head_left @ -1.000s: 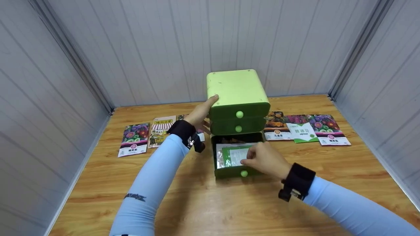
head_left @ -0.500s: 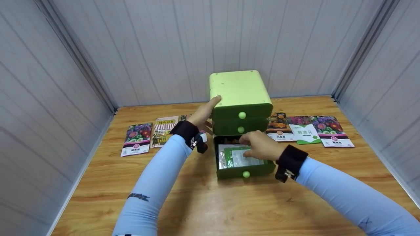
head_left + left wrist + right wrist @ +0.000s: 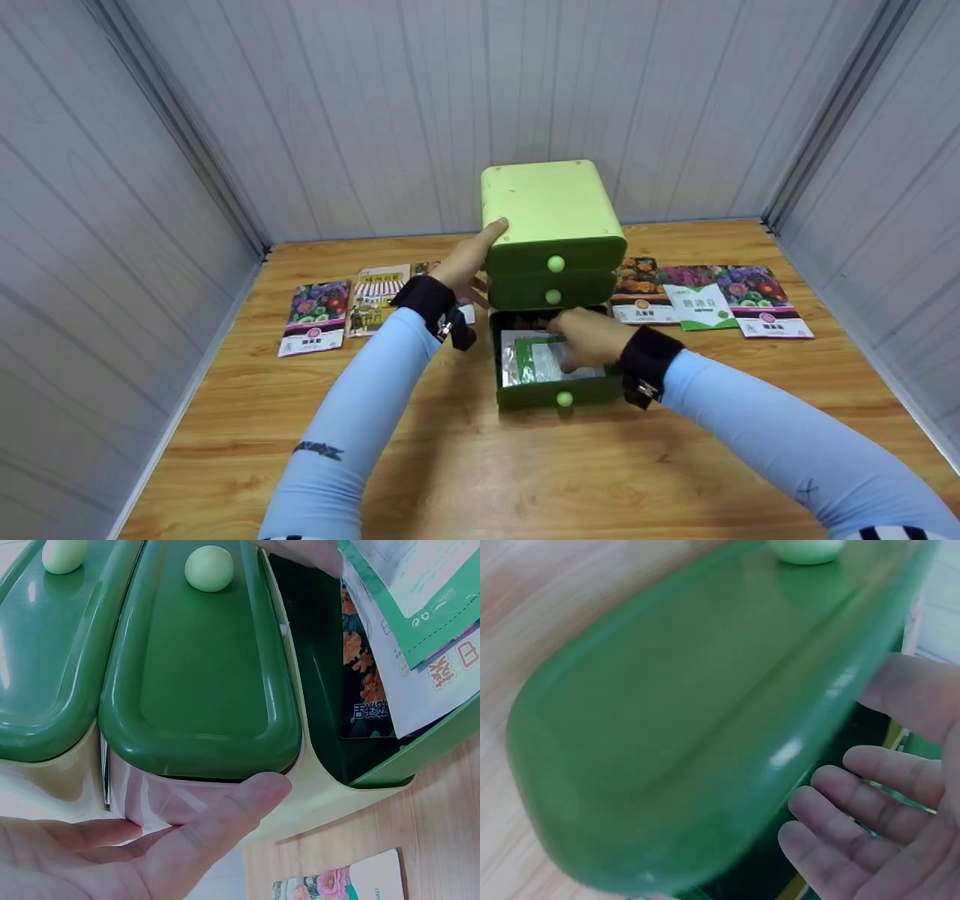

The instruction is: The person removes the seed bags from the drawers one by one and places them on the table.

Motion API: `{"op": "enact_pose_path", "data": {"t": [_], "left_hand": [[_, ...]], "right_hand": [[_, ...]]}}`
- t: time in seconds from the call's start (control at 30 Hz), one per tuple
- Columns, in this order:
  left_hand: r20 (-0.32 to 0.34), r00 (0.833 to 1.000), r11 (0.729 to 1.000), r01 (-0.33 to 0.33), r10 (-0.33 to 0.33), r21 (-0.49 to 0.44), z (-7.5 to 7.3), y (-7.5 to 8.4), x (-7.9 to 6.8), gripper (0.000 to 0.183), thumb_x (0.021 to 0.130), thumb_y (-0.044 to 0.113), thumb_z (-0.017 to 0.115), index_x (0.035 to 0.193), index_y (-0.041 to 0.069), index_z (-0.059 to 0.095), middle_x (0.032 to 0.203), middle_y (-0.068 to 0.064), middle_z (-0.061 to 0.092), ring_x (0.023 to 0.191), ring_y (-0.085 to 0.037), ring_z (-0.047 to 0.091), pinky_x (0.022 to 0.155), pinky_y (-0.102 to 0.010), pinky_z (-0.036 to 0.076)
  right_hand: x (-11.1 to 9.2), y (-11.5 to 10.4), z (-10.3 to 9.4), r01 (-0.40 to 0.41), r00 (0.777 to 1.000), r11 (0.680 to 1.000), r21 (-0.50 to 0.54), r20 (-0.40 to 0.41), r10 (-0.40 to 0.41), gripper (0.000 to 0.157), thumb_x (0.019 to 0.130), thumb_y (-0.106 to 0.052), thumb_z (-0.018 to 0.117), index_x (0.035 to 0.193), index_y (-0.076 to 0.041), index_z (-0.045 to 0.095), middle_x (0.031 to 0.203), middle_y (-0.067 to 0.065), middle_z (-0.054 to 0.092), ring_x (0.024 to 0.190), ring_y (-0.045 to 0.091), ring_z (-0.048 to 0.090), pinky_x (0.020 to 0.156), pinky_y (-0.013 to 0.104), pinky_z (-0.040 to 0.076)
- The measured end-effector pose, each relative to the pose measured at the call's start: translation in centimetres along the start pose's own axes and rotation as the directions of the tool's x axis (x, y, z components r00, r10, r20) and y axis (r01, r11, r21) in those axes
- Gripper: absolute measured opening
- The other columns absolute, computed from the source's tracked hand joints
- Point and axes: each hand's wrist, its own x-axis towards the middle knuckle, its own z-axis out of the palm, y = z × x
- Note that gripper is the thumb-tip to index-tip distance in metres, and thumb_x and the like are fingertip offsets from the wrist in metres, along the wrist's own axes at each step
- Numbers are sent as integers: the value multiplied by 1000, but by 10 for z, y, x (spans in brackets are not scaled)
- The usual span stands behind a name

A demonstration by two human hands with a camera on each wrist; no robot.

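A small green cabinet (image 3: 547, 196) with round-knobbed drawers stands at the back of the table. Its bottom drawer (image 3: 525, 397) is pulled out; the two above are closed. My left hand (image 3: 466, 261) braces the cabinet's left side, fingers (image 3: 90, 832) nearly straight. Inside the open drawer lie a green-and-white seed packet (image 3: 541, 358), white packets and one with orange flowers (image 3: 364, 660). My right hand (image 3: 592, 339) reaches in over the packets, its fingers (image 3: 832, 821) loosely spread behind the drawer front; part of the packets is hidden under it.
Left of the cabinet lie a flower seed packet (image 3: 315, 319) and a yellow striped-awning packet (image 3: 371, 311). To the right are an orange-flower packet (image 3: 643, 292), a green-white packet (image 3: 701, 306) and a purple-flower packet (image 3: 763, 300). Panelled walls (image 3: 555, 90) enclose the wooden table.
My right hand has moved from the drawer's front right inward over the packets, and its fingers have dipped into the drawer. The left hand stays on the cabinet; the view has shifted slightly.
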Motion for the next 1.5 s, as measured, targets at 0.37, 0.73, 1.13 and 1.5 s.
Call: {"op": "enact_pose_path", "data": {"t": [0.37,0.73,1.13,1.5], "left_hand": [[6,1000,1000,-5,5,5,1,0,-1,97,105,73,48,173,8,24,168,-29,37,141,-67,47,112,-71,51],[6,1000,1000,-9,9,19,1,1,-2,97,105,73,47,173,7,24,166,-30,39,142,-67,46,112,-71,51],[11,1000,1000,-16,16,25,0,0,-1,95,106,73,46,171,6,28,160,-30,46,142,-65,48,113,-71,50],[5,1000,1000,-13,13,19,-1,-1,0,93,106,73,45,169,6,34,160,-30,47,141,-64,50,110,-72,51]], "right_hand": [[11,14,15,25,1000,994,-106,-16,-27,43,81,-8,87,120,6,73,112,19,76,98,31,71,91,50,64],[14,15,17,36,999,984,-173,6,-36,35,87,-9,83,118,4,72,110,18,76,101,35,72,93,51,63],[12,13,16,52,999,975,-215,-3,-54,32,91,-10,75,119,6,71,112,22,73,104,39,70,95,57,60],[8,10,13,-10,1000,991,-133,-13,8,44,97,-8,68,138,5,59,99,13,73,79,23,66,75,43,62]]}}
